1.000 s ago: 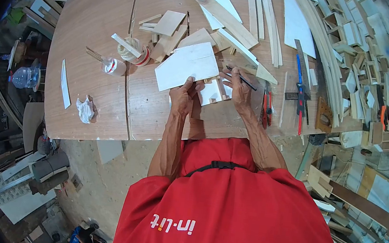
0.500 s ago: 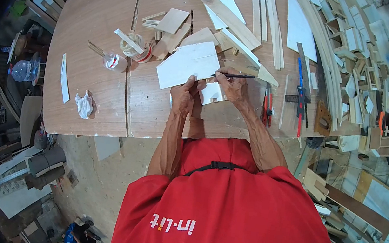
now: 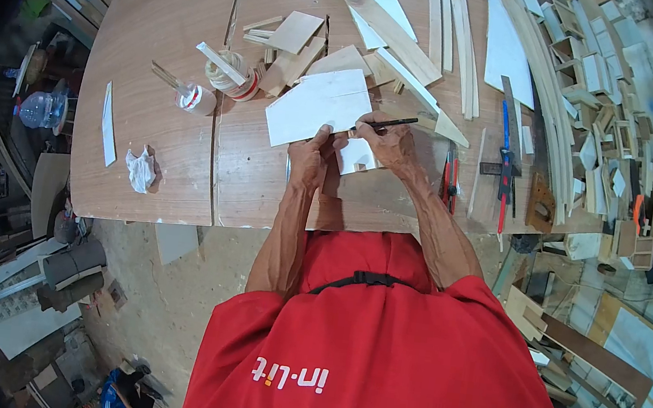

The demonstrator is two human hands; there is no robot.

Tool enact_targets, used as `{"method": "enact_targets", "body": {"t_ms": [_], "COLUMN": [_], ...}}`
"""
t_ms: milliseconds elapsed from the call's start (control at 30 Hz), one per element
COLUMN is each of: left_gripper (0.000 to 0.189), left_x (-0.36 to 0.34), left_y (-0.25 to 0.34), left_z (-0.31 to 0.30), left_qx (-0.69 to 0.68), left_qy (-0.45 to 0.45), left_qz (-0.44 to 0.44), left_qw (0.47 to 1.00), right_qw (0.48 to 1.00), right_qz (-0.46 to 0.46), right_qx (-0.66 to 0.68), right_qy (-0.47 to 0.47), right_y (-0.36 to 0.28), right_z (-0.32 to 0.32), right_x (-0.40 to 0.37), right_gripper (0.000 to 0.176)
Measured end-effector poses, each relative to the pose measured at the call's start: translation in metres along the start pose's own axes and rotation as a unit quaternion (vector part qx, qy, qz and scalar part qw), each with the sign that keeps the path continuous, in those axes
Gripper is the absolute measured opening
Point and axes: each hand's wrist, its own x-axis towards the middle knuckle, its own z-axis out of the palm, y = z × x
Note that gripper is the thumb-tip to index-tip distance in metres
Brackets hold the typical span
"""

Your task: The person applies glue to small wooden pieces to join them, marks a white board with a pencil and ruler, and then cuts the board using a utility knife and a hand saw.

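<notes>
A flat white board (image 3: pixel 320 107) with angled corners lies in front of me. My left hand (image 3: pixel 309 159) grips its near edge, with the thumb on top and the other fingers mostly hidden. Between the fingers of my right hand (image 3: pixel 390 148) is a dark pencil (image 3: pixel 398 123), its back end pointing up to the right. The pencil's tip is near the board's lower right edge, where my fingers partly cover it. Just below, a smaller white piece (image 3: pixel 355 159) with a notch lies under and beside my right hand.
Left of the board stand a glue jar (image 3: pixel 196 98) with sticks and a larger tub (image 3: pixel 232 78). A crumpled white cloth (image 3: pixel 140 168) lies further left. Wood offcuts (image 3: pixel 296 33) and long strips (image 3: pixel 464 50) are beyond the board. A blue-and-red tool (image 3: pixel 505 161) lies at right.
The pencil has swung so its back end points higher, and my right fingers have shifted slightly at the board's edge. My left hand keeps its grip. The whole view has moved a little.
</notes>
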Motion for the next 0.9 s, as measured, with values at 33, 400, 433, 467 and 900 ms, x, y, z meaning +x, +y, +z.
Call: {"method": "enact_targets", "body": {"t_ms": [33,400,433,467,900], "left_gripper": [0.017,0.016,0.016,0.016,0.017], "left_x": [-0.0004,0.0025,0.0025,0.0024,0.0044], "left_y": [0.0004,-0.0018,-0.0014,-0.001,-0.0036], "left_z": [0.0009,-0.0007,-0.0002,0.0002,-0.003], "left_qx": [0.0,0.017,0.021,0.021,0.014], "left_qy": [-0.001,0.021,0.022,0.022,0.024], "left_qz": [0.004,-0.013,-0.014,-0.014,-0.007], "left_qw": [1.0,1.0,0.999,0.999,1.0], "right_qw": [1.0,0.999,0.999,0.999,0.998], "right_qz": [0.0,-0.035,-0.036,-0.033,-0.04], "right_qx": [-0.001,-0.017,-0.017,-0.024,-0.04], "right_qy": [0.0,-0.006,-0.006,-0.006,-0.014], "right_y": [-0.0009,0.0023,0.0019,0.0016,0.0001], "right_z": [-0.0006,0.002,0.0017,0.0016,-0.0004], "right_x": [0.0,0.0012,0.0012,0.0008,0.0001], "right_gripper": [0.018,0.017,0.017,0.017,0.017]}}
